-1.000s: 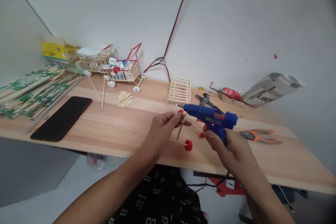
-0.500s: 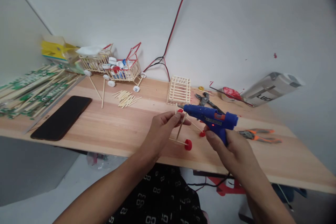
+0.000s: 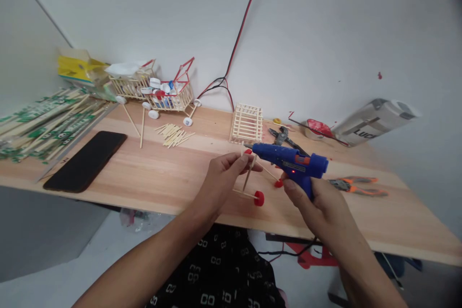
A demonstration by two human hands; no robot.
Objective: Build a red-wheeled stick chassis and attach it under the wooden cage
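A blue glue gun point(image 3: 288, 158) with a small red light is gripped by its handle in my right hand point(image 3: 321, 202). Its nozzle points left, just above the fingertips of my left hand point(image 3: 229, 171). Those fingers pinch a wooden stick frame point(image 3: 248, 178), which has red bottle-cap wheels; one red cap point(image 3: 259, 198) is at the near end of a stick. Part of the frame is hidden behind my fingers and the glue gun. Whether the nozzle touches a stick I cannot tell. Behind my left hand lies a slatted stick basket point(image 3: 247, 124).
Cut sticks point(image 3: 173, 134) and a black phone point(image 3: 86, 161) lie to the left. Two small stick carts point(image 3: 169, 101) stand near the wall beside packaged chopsticks point(image 3: 54, 120). Orange-handled pliers point(image 3: 355, 186), dark pliers point(image 3: 283, 137) and a LUCK bag point(image 3: 375, 122) are on the right.
Almost nothing differs. Both hands, the glue gun and the stick frame keep their places; the whole view has shifted very slightly.
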